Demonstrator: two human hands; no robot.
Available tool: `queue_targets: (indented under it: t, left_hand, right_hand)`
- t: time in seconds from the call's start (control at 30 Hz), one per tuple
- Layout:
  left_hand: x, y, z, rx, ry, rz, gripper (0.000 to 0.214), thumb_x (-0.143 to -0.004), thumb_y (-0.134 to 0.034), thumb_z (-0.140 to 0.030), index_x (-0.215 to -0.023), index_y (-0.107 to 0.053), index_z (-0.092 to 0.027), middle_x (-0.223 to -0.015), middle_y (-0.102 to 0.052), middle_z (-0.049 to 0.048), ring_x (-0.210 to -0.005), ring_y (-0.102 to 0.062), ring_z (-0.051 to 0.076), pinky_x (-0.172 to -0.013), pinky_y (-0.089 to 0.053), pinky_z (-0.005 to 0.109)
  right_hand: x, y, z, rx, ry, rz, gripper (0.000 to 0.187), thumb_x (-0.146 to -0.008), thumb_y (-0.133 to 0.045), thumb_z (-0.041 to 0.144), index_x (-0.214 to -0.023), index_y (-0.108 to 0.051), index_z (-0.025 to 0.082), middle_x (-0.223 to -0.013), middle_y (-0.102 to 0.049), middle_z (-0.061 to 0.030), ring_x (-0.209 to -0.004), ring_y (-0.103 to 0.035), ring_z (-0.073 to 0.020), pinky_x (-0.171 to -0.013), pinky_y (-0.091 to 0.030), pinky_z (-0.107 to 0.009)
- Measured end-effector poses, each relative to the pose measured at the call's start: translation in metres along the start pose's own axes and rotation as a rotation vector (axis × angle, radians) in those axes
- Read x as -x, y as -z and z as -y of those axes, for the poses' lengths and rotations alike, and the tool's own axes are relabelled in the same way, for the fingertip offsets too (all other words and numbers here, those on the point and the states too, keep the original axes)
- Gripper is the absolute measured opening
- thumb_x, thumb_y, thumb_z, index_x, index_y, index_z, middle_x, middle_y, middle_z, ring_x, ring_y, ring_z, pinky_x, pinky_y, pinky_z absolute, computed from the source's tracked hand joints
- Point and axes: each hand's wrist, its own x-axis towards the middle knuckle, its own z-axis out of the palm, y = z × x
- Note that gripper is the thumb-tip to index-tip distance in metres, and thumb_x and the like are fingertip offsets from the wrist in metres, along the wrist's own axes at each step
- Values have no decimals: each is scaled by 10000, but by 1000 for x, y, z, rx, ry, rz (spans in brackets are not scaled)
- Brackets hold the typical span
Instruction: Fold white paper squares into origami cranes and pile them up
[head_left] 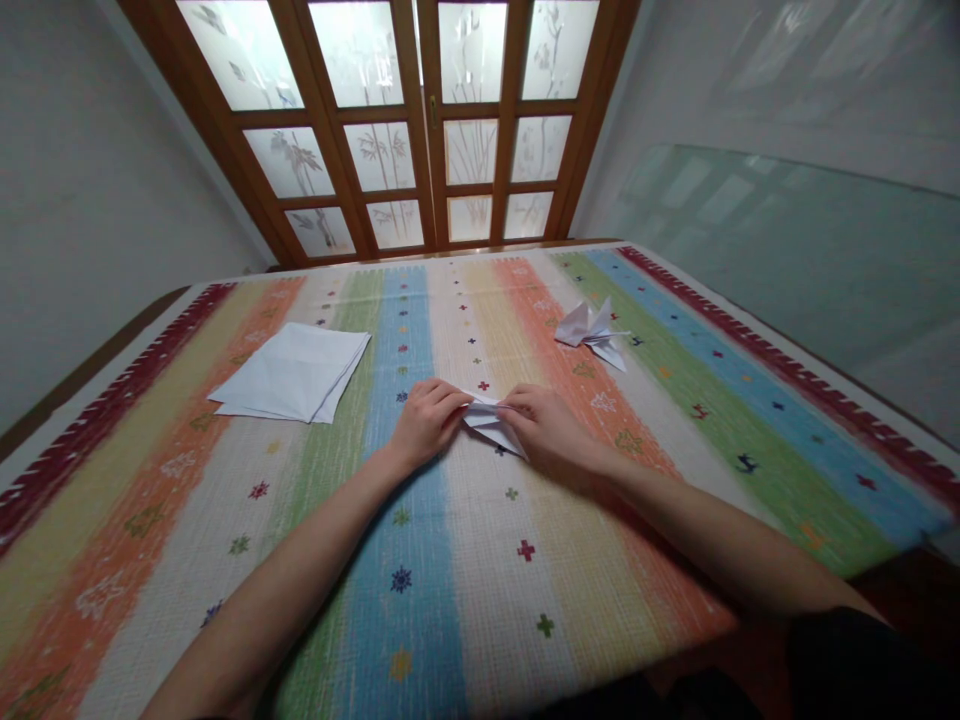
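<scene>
Left hand [429, 422]: curled nearly closed, thumb and forefinger pinching the left end of the folded paper [491, 424]; just right of the paper stack [294, 368] and slightly nearer.
Right hand [549, 425]: likewise curled nearly closed, thumb and fingers gathered on the right end of the same folded paper; farther right of the paper stack.
Folded paper: white, small, narrow, creased into layers, with a pointed flap slanting down toward the right hand; stretched between both hands, right of the paper stack and a little nearer; whether touching the cloth or lifted off, cannot tell.
Paper stack: white, flat, a few sheets lying askew, corners fanned along the near side.
Winged paper figure [576, 326]: white, folded, with raised points; well apart from the paper stack, on the right.
Tablecloth [487, 560]: striped in maroon, yellow, orange, white, green and blue, dotted with small crosses, stars and trees; spread beneath the paper stack.
Desk [97, 355]: brown along the edge showing left of the paper stack, mostly covered.
Doors [430, 150]: brown-framed, with frosted panes bearing plant designs; beyond the paper stack.
Glass panel [787, 250]: pale green, glossy with reflections; far right of the paper stack.
Sleeve [847, 660]: dark; much nearer than the paper stack, far to its right.
</scene>
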Motion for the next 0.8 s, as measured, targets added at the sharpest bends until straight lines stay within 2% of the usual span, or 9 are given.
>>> queue_targets:
  t: [0.1, 0.17, 0.27, 0.37, 0.53, 0.6, 0.67, 0.73, 0.8]
  left_hand:
    - [0, -6, -12, 100, 343, -234, 147, -904, -541, -288, -967, -614, -177, -946, -636, 89, -938, -562, 231, -854, -447, 411]
    - [0, -12, -24, 424, 653, -320, 200, -872, -582, -356, -954, -559, -174, -875, -608, 62, -796, -577, 187, -748, -478, 351]
    - [-4, -18, -45, 1023, 958, -274, 324, -839, -615, -451, -962, -511, -170, -840, -614, 50, -704, -595, 152, -671, -480, 298]
    - [-8, -19, -60, 1355, 982, -261, 439, -775, -702, -397, -1088, -482, -183, -871, -650, 48, -729, -624, 154, -693, -484, 286]
    - [-11, -13, -50, 1308, 941, -324, 435, -703, -667, -139, -1096, -489, -194, -835, -656, 5, -671, -619, 121, -642, -472, 232]
    - [-10, -9, -38, 1336, 952, -232, 439, -694, -668, -135, -1091, -490, -194, -829, -658, 1, -658, -626, 124, -631, -481, 236]
    - [-8, -4, -27, 1342, 971, -102, 450, -684, -704, -163, -1086, -502, -186, -795, -650, -5, -605, -611, 114, -573, -456, 216]
    - [-7, -1, -19, 1326, 947, 54, 443, -680, -733, -196, -1073, -529, -178, -770, -632, -11, -568, -588, 100, -524, -415, 196]
    - [-8, 2, -14, 1281, 880, 182, 422, -688, -740, -221, -1064, -553, -174, -748, -610, -20, -542, -554, 84, -495, -371, 185]
  right_hand:
    - [2, 0, -4, -79, -34, -165, 225, -926, -545, 229, -845, -750, 184, -813, -693, -71, -765, -631, -180, -686, -478, -304]
    - [4, -4, -5, -94, -34, -296, 216, -924, -549, 239, -874, -752, 187, -807, -690, -71, -743, -626, -179, -669, -473, -306]
    - [9, -16, -1, -55, 29, -412, 207, -926, -551, 251, -910, -748, 188, -804, -674, -72, -741, -608, -182, -669, -469, -314]
    - [15, -27, 9, 0, 165, -383, 230, -945, -511, 241, -960, -733, 185, -834, -660, -82, -766, -588, -186, -702, -480, -333]
    - [23, -22, 11, -80, 528, -243, 275, -910, -560, 257, -1164, -641, 189, -968, -666, -91, -890, -590, -209, -782, -502, -368]
    - [22, -12, 3, -93, 591, -280, 351, -886, -559, 227, -1235, -595, 211, -1021, -659, -89, -926, -591, -216, -811, -496, -393]
    - [17, -1, -9, -52, 553, -289, 431, -857, -552, 193, -1285, -561, 245, -1133, -636, -95, -1018, -579, -234, -858, -480, -428]
    - [10, 7, -19, -6, 546, -229, 422, -852, -555, 190, -1268, -579, 258, -1217, -621, -93, -1095, -556, -245, -910, -454, -451]
    - [4, 11, -24, 12, 582, -112, 301, -879, -562, 210, -1162, -648, 266, -1197, -649, -69, -1111, -557, -231, -934, -438, -436]
